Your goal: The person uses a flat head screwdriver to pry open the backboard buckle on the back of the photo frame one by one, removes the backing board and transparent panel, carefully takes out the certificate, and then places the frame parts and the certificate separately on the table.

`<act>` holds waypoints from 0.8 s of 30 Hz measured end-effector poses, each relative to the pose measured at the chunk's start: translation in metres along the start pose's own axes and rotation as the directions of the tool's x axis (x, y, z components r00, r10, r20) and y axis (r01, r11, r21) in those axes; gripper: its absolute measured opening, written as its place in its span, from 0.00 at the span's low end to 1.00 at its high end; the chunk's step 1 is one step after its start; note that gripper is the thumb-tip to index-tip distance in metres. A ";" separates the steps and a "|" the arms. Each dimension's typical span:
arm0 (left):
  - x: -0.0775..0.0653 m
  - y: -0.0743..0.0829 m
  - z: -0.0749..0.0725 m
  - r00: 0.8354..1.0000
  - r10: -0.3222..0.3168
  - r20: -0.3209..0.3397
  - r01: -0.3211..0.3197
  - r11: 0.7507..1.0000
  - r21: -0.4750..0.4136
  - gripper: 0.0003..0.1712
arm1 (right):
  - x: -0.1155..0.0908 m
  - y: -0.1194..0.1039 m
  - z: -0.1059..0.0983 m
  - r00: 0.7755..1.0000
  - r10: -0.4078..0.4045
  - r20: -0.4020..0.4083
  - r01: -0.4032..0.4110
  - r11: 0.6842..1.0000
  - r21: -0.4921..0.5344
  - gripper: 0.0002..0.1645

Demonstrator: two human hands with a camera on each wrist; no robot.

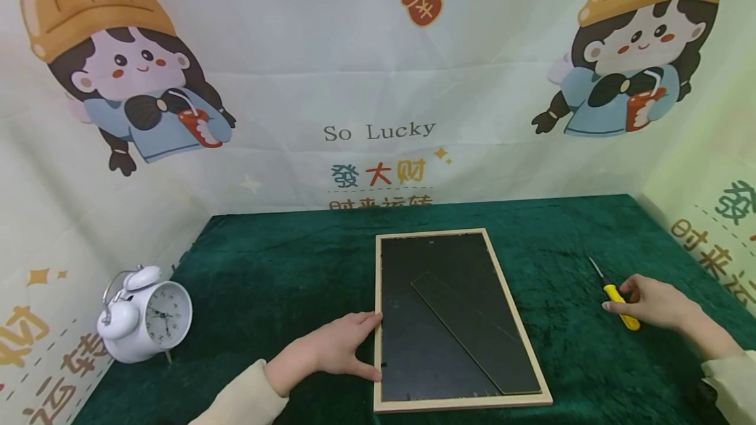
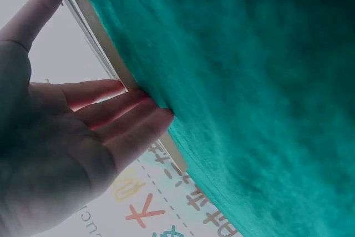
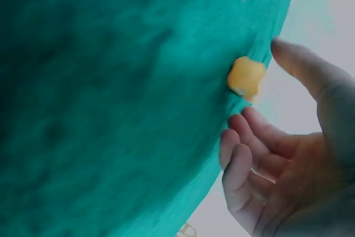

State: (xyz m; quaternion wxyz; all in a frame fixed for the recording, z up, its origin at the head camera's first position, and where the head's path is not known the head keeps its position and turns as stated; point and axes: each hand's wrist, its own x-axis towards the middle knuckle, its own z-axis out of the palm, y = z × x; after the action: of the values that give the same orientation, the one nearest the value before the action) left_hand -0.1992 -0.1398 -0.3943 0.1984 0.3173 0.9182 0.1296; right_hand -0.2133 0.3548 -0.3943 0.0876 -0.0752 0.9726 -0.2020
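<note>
A picture frame (image 1: pixel 549 401) with a light wooden border lies back side up on the green cloth. Its black backing board (image 1: pixel 413 346) carries a slanted stand flap (image 1: pixel 472 326). My left hand (image 1: pixel 339 346) touches the frame's left edge, thumb and fingers spread along it; the left wrist view shows those fingers nearly straight against the wood (image 2: pixel 105 37). To the right lies a screwdriver with a yellow handle (image 1: pixel 630 323) and a metal shaft pointing away. Around that handle my right hand (image 1: pixel 658 303) hovers, thumb on one side and bent fingers on the other, with gaps visible in the right wrist view.
A white twin-bell alarm clock (image 1: pixel 168 317) stands at the left side of the green cloth (image 1: pixel 283 281). A printed white curtain (image 1: pixel 378 51) rises behind the table and along both sides.
</note>
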 end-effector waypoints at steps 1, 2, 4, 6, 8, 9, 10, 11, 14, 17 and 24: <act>-0.001 0.002 0.001 1.000 -0.009 0.004 0.009 1.000 0.004 0.53 | -0.001 0.002 0.000 1.000 0.009 0.026 -0.009 1.000 0.000 0.32; -0.002 0.003 0.001 1.000 -0.016 0.007 0.016 1.000 0.006 0.53 | -0.001 0.003 0.000 0.999 0.015 0.045 -0.016 1.000 0.004 0.31; -0.003 0.006 0.001 1.000 -0.027 0.010 0.027 1.000 0.007 0.53 | -0.002 0.004 0.002 0.998 0.017 0.063 -0.018 1.000 0.014 0.27; -0.005 0.008 0.002 0.999 -0.035 0.011 0.035 0.999 0.009 0.53 | -0.003 0.005 0.002 0.998 0.007 0.059 -0.008 1.000 0.014 0.23; -0.005 0.009 0.004 0.999 -0.038 0.010 0.038 0.999 0.015 0.53 | -0.003 0.005 0.002 0.999 0.002 0.042 -0.002 1.000 0.010 0.20; -0.006 0.009 0.004 0.999 -0.040 0.008 0.040 0.999 0.017 0.53 | -0.003 0.004 0.002 1.000 -0.002 0.030 0.002 1.000 0.010 0.19; -0.007 0.009 0.005 0.999 -0.041 0.005 0.041 0.999 0.021 0.53 | -0.003 0.004 0.001 1.000 -0.007 0.010 0.006 1.000 0.013 0.18; -0.007 0.009 0.005 0.999 -0.043 0.003 0.043 0.999 0.024 0.53 | -0.003 0.003 0.001 1.000 -0.012 -0.017 0.012 1.000 0.017 0.18; -0.007 0.009 0.006 0.999 -0.044 -0.001 0.044 0.999 0.027 0.53 | -0.002 0.000 0.000 0.989 -0.016 -0.146 0.026 0.997 0.070 0.19; -0.007 0.009 0.007 0.999 -0.043 0.003 0.043 0.999 0.014 0.54 | 0.001 -0.002 0.000 0.961 0.010 -0.275 0.050 0.977 0.208 0.24; -0.010 0.012 0.008 1.000 -0.022 0.022 0.023 0.999 -0.047 0.57 | 0.026 0.001 0.004 0.933 0.070 -0.353 0.213 0.684 0.698 0.21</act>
State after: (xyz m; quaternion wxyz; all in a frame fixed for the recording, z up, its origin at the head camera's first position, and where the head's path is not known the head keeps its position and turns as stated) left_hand -0.1822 -0.1362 -0.3939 0.2172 0.3037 0.9162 0.1457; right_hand -0.2375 0.3498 -0.4025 -0.0733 -0.0356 0.8079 -0.5836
